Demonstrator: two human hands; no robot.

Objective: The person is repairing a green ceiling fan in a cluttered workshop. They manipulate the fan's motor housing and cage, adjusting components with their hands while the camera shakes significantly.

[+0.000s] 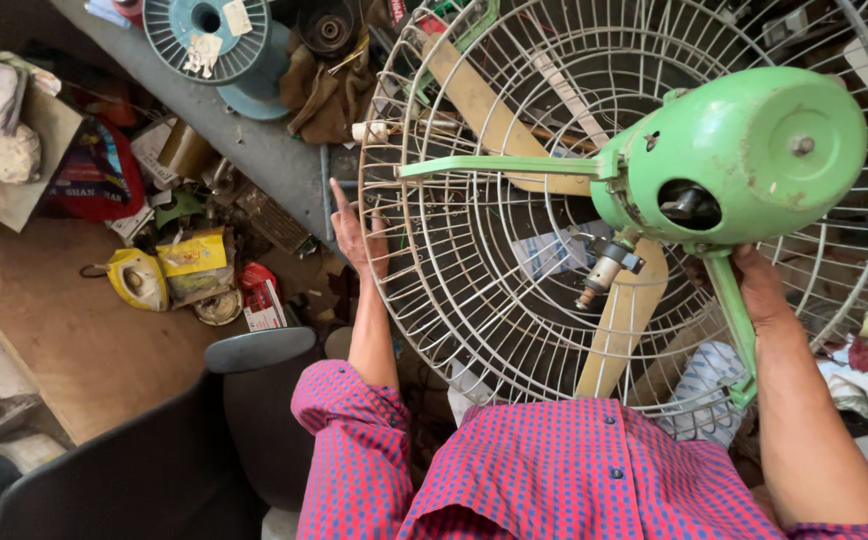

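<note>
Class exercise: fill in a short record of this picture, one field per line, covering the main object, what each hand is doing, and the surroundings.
Main object: wire fan guard with green motor housing mounted on it
Behind the guard: pale wooden blades
Left hand: on the guard's left rim, forefinger raised
Right hand: under the housing, at the green bracket
Clothing: red-and-blue checked shirt
Surroundings: blue spool, yellow tape measure, wooden board, dark chair

Left hand (356,232) grips the wire fan guard (474,300) rim; right hand (754,290) supports the green motor housing (754,150) from beneath.
</note>
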